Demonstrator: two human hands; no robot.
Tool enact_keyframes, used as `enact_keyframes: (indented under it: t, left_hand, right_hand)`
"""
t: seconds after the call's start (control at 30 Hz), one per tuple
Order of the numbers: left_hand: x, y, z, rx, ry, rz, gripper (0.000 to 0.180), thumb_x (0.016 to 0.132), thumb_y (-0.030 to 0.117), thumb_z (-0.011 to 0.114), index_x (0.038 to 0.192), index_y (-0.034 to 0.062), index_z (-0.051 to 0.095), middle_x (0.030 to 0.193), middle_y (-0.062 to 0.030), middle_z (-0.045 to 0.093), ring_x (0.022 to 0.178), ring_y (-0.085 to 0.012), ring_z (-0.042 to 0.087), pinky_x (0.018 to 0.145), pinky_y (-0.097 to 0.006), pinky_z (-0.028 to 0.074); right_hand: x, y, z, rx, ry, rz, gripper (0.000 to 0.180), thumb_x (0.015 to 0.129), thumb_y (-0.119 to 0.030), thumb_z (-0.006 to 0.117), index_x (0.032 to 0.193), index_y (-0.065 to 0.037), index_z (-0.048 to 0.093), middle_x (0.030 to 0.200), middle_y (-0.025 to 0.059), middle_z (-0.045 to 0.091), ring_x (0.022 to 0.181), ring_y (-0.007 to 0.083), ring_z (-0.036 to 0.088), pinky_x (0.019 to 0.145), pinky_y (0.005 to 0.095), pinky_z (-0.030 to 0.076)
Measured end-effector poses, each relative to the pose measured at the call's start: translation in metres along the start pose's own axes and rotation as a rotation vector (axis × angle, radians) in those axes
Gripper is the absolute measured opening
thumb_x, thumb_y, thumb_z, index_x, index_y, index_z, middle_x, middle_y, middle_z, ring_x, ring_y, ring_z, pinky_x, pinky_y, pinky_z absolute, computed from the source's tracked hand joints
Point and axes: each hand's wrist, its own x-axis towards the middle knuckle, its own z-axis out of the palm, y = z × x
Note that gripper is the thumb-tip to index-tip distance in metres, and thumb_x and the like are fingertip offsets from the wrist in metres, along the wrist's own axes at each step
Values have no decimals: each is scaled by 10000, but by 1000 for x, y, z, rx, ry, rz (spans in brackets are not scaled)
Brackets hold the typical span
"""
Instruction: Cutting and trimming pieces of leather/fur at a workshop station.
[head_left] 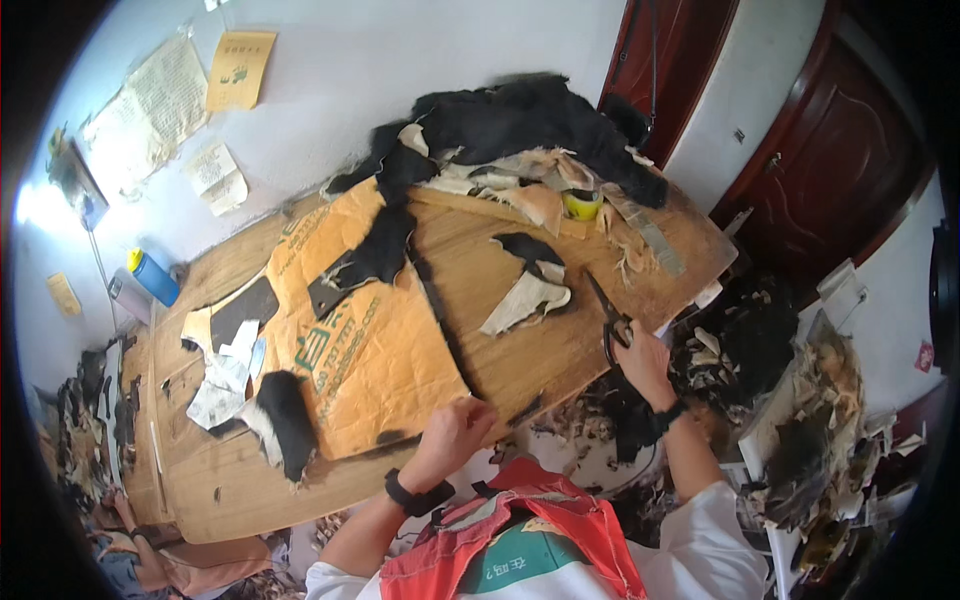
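My right hand (643, 360) grips black scissors (608, 312) by the handles, over the table's right front edge. The blades point up and left, toward a black and cream fur piece (532, 285) on the bare wood. Close to the front edge, my left hand (457, 432) is closed with curled fingers. Whatever it may hold is hidden. Beside it lies a large orange-yellow printed paper sheet (385, 355). On the sheet rest a black fur piece (375, 255) and, at its left edge, a dark fur piece with a pale side (285, 425).
A heap of black fur (530, 120) covers the table's back, with a yellow tape roll (583, 205) before it. A blue bottle (153, 277) stands at the left. Scraps pile up at the right (745, 330). A co-worker's arm (145, 550) shows lower left.
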Motion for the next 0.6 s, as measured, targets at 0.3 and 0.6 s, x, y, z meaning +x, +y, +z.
enact_keyframes:
  t: [0.3, 0.6]
  left_hand:
    - [128, -12, 19, 285, 221, -127, 425, 835, 260, 679, 1138, -24, 588, 1074, -235, 569, 1020, -404, 561, 843, -440, 481]
    - [165, -29, 36, 293, 197, -277, 241, 782, 167, 693, 967, 16, 661, 939, -176, 608, 916, -376, 589, 775, -424, 496]
  right_hand:
    - [119, 23, 28, -232, -69, -246, 382, 841, -308, 690, 1045, 3, 601, 1055, 180, 577, 965, 348, 603, 753, 450, 505]
    - [163, -56, 55, 292, -317, -543, 245, 847, -244, 661, 964, -30, 658, 855, 118, 655, 772, 299, 634, 673, 392, 490]
